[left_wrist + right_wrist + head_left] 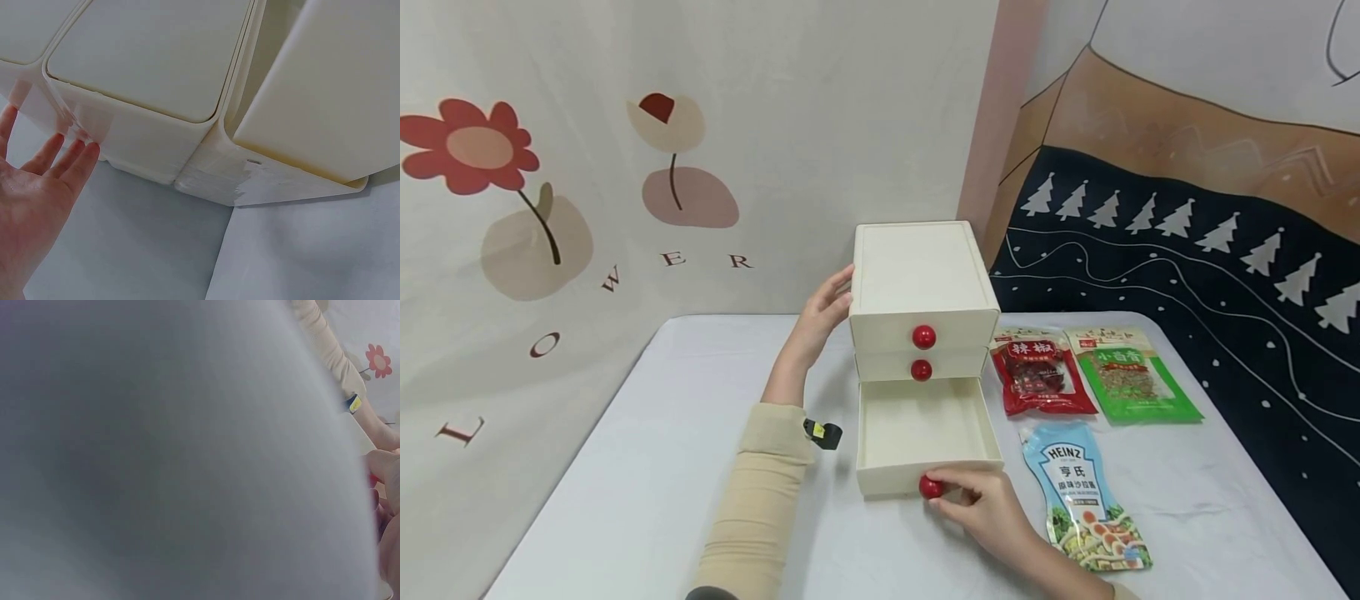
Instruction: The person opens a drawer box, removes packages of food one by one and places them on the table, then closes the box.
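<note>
A cream three-drawer cabinet (925, 267) stands on the table, each drawer front bearing a round red knob. Its bottom drawer (917, 425) is pulled out, and the inside shows bare. My right hand (992, 508) pinches the bottom drawer's red knob (930, 487) between thumb and fingers. On the cabinet's left side, near the top, my left hand (820, 321) rests with its fingers extended. In the left wrist view the left fingertips (90, 150) touch the cabinet's side wall. A blurred pale surface fills most of the right wrist view.
Right of the cabinet lie a red packet (1043, 375) and a green packet (1135, 379) side by side. Nearer the front is a blue Heinz pouch (1082, 500), close to my right forearm. A printed wall cloth (812, 125) hangs behind the white table (647, 467).
</note>
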Motion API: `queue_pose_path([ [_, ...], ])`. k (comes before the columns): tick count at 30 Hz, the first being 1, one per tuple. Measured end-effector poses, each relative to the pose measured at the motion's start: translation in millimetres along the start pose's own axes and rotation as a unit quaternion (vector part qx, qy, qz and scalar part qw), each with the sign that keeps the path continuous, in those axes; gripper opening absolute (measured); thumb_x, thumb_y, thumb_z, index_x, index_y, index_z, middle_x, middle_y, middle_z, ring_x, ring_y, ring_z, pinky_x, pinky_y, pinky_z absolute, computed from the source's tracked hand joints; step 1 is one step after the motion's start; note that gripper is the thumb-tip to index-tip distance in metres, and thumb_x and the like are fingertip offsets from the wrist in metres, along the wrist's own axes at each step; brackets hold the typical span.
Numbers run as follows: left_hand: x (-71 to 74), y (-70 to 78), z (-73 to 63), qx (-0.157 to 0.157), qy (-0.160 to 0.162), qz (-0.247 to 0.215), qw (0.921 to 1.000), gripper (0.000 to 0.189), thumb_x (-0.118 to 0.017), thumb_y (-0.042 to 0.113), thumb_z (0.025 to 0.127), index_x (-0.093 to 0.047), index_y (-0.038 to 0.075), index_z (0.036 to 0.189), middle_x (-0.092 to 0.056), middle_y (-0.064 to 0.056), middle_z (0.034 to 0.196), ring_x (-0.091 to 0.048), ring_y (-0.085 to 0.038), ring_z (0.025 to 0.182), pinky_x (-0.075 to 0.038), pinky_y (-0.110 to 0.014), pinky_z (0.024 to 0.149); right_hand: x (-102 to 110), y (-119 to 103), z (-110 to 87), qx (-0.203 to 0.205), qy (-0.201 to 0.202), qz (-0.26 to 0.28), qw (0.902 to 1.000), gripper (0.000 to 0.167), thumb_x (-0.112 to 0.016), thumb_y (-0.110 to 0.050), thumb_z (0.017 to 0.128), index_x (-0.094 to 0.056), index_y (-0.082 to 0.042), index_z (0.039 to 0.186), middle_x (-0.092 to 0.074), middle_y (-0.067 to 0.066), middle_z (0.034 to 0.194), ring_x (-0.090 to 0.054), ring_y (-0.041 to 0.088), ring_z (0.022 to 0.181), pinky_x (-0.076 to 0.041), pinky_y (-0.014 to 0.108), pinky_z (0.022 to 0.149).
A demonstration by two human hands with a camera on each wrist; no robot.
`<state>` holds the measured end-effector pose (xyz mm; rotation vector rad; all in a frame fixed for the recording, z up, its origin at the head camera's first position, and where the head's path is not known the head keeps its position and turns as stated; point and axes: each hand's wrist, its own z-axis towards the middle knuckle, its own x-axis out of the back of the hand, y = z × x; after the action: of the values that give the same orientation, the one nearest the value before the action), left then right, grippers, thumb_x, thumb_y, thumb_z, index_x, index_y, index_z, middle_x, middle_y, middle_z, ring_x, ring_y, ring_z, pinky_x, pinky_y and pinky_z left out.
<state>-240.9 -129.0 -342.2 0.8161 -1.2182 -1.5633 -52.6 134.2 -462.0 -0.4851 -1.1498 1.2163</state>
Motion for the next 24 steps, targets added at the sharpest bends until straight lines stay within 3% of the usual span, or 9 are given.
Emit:
queue_pose_path([
  [24, -0.3, 0.9, -0.7, 0.006, 0.004, -0.001, 1.0, 0.056, -0.049, 0.019, 0.098, -0.031, 0.009, 0.15, -0.028, -0.009, 0.154, -0.033, -0.026, 0.137, -0.029, -0.044, 0.109, -1, 3, 15.0, -0.01, 0.003, 0.006, 0.9999, 0.029, -0.08, -0.002, 0.072, -0.076, -0.01, 0.099, -0.072, -0.004, 0.085, -0.046, -0.002, 0.05, -0.041, 0.02, 0.04],
])
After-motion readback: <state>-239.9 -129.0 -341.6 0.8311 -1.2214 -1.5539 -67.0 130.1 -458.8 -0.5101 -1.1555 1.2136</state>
